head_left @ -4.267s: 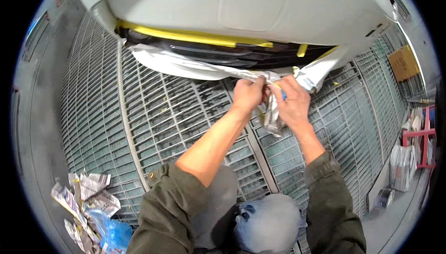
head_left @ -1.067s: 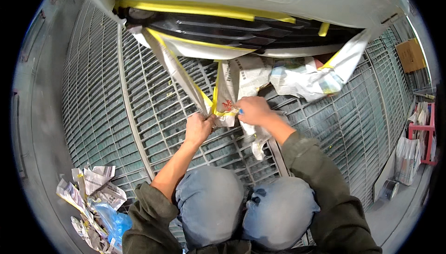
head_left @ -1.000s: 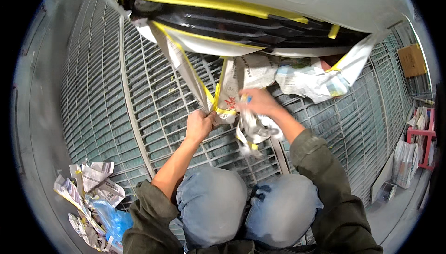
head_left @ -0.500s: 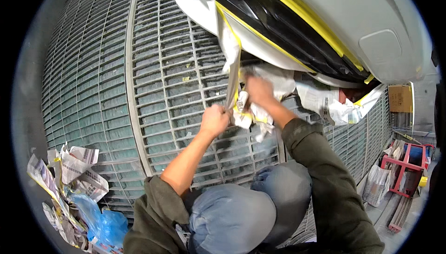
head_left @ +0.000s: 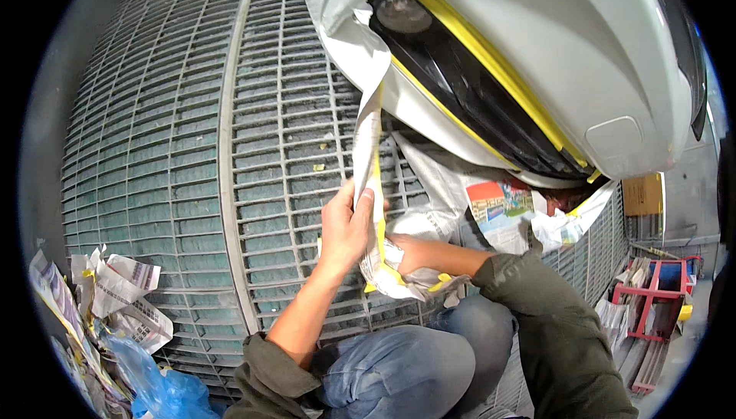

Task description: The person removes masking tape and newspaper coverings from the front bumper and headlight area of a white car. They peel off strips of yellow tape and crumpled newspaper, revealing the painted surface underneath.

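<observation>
My left hand [head_left: 345, 227] is closed around a long strip of white masking paper [head_left: 366, 143] edged with yellow tape. That strip hangs from the lower edge of a pale grey car bumper [head_left: 567, 51]. Close to my knees, my right hand [head_left: 414, 256] grips the crumpled lower end of the paper, its fingertips partly hidden in the folds. Above my hands, yellow tape [head_left: 491, 36] borders the black grille [head_left: 460, 74] of the bumper. Printed newspaper [head_left: 498, 208] still hangs under the bumper to the right.
Metal floor grating [head_left: 287, 128] spreads beneath me. At the lower left lie crumpled newspapers [head_left: 123, 289] and a blue plastic bag [head_left: 172, 396]. A red metal rack [head_left: 652, 304] and a cardboard box [head_left: 642, 194] stand at the right.
My right hand has come down toward my knees, drawing the paper along. My left hand has moved slightly up the strip. The view has shifted, showing more of the bumper.
</observation>
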{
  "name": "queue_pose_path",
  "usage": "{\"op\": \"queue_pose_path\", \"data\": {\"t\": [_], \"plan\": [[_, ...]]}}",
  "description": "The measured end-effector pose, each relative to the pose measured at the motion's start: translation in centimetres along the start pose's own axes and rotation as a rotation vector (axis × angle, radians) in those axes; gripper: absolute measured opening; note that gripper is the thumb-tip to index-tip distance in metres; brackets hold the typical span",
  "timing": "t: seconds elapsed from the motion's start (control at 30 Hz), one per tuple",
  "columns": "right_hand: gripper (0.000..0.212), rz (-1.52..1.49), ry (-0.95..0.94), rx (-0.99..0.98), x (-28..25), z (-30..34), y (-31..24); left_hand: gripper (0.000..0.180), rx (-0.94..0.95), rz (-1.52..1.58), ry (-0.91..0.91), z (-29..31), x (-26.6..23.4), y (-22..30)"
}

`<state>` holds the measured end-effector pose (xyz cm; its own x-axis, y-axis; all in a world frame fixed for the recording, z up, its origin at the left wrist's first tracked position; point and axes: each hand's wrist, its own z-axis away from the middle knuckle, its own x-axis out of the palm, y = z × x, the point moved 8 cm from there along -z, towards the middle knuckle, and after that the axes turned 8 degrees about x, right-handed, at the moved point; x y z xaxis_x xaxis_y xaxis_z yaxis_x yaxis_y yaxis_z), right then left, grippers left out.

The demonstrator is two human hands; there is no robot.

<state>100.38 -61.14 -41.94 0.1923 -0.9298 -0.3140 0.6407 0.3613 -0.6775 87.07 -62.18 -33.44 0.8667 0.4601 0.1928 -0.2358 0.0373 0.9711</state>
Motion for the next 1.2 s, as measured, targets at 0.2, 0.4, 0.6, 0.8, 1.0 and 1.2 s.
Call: {"op": "queue_pose_path", "data": {"t": [0.2,0.4,0.6,0.8,1.0,1.2], "plan": [[0.061,0.066,-0.003,-0.046,-4.7,1.1,-5.4,0.020,0.107,-0.278,0.239,5.5,-7.9,4.9],[0.070,-0.317,0.057,-0.062,-9.4,1.2,-9.9,0.017,0.366,-0.555,0.127,12.0,-9.3,8.4],[0.054,-0.354,-0.152,-0.163,-1.4,-0.9,-15.3,0.054,0.342,-0.792,0.133,16.2,-12.8,9.3],[0.034,-0.795,-0.307,-0.090,4.9,0.9,-20.2,0.109,0.148,-0.656,-0.203,14.3,-9.3,6.4],[0.032,-0.528,-0.412,-0.011,4.4,4.1,-19.1,0.077,0.289,-0.830,-0.270,14.9,-7.3,5.6],[0.045,0.198,0.454,-0.248,-6.6,8.4,-8.1,0.048,-0.088,-0.906,-0.094,18.6,-15.7,1.9]]}}
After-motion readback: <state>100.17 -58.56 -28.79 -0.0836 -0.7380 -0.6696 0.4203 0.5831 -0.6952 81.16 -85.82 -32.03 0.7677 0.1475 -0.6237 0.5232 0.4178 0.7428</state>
